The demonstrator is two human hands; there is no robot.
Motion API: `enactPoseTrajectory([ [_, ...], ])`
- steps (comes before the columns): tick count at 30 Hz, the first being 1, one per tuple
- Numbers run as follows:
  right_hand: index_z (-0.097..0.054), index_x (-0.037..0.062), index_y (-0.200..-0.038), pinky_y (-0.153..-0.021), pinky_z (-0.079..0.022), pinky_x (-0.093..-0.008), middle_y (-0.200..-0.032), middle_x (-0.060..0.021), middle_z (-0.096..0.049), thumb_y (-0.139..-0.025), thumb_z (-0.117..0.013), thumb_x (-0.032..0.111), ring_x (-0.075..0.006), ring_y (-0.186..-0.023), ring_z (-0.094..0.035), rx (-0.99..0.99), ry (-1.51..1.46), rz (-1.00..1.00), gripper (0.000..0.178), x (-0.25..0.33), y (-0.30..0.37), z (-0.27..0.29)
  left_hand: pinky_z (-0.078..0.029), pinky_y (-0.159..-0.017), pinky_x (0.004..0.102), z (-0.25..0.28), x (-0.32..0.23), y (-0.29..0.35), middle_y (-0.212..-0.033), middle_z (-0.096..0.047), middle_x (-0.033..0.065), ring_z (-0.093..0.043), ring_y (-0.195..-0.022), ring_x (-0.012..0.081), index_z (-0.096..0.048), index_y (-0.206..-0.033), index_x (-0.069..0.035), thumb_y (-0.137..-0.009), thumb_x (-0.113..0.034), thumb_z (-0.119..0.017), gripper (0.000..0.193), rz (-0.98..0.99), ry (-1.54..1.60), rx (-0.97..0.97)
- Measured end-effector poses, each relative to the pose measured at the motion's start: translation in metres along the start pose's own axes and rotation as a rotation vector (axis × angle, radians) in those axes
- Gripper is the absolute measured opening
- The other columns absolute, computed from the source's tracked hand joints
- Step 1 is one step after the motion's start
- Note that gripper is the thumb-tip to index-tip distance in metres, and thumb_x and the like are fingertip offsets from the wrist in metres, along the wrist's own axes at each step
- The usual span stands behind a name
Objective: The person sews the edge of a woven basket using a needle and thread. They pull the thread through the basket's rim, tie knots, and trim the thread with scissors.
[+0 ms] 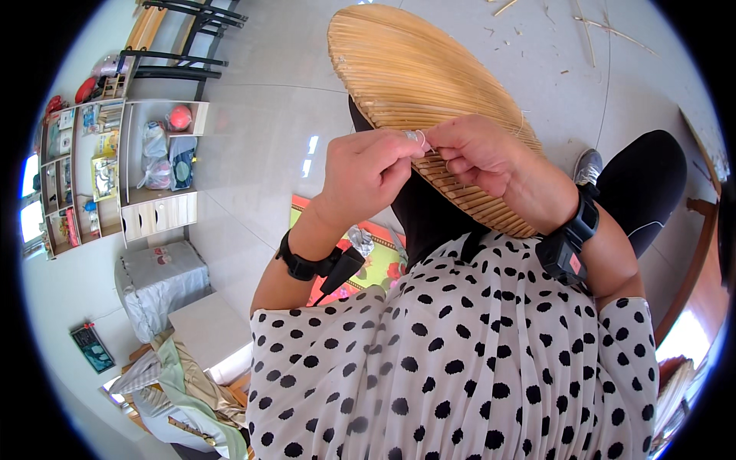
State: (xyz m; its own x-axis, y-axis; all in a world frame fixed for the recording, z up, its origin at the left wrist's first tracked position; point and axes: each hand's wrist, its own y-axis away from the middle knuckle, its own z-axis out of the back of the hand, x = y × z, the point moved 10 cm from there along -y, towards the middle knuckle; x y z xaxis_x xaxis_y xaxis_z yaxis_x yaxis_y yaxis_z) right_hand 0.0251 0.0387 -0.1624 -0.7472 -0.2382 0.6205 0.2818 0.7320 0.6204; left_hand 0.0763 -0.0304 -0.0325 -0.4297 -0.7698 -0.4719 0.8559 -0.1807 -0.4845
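On my lap leans a rounded straw mat (429,73), made of tan stalks laid side by side, its near edge toward my body. Over that edge my left hand (368,170) is closed, thumb and forefinger pinched together. My right hand (487,157) meets it fingertip to fingertip, also pinching, with its other fingers curled above the stalks. Between the fingertips shows a thin pale thread (421,139). Something white, perhaps tape, is at the left fingertips. The thread's full run is hidden by my fingers.
Loose straw bits (590,34) lie on the tiled floor ahead. Beside my left leg is a colourful mat (360,264) with crumpled clear plastic on it. Shelves (126,153), a covered box (165,280) and a black metal frame (180,61) stand left; wooden furniture (694,268) is right.
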Motion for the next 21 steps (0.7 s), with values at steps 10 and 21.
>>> enactPoseTrajectory([
  [10, -0.048, 0.0199, -0.069, -0.04, -0.017, -0.0224, -0.057, 0.011, -0.032, -0.087, -0.07, 0.018, -0.0031, -0.044, -0.024, 0.035, -0.053, 0.001, 0.029, 0.0, -0.001, 0.001, -0.046, -0.046, 0.0281, 0.003, -0.003, -0.004, -0.077, -0.07, 0.0026, -0.059, -0.053, 0.0183, -0.066, -0.09, -0.01, -0.072, 0.008, -0.069, 0.026, -0.032, -0.075, -0.026],
  [21, -0.049, 0.0186, -0.072, -0.041, -0.017, -0.0217, -0.058, 0.0109, -0.033, -0.091, -0.064, 0.017, -0.0023, -0.046, -0.024, 0.06, -0.031, -0.03, 0.025, -0.003, -0.002, -0.003, -0.048, -0.048, 0.0277, 0.012, -0.006, -0.014, -0.072, -0.069, 0.0018, -0.062, -0.055, 0.0184, -0.068, -0.09, -0.011, -0.071, 0.007, -0.07, 0.026, -0.151, -0.116, 0.025],
])
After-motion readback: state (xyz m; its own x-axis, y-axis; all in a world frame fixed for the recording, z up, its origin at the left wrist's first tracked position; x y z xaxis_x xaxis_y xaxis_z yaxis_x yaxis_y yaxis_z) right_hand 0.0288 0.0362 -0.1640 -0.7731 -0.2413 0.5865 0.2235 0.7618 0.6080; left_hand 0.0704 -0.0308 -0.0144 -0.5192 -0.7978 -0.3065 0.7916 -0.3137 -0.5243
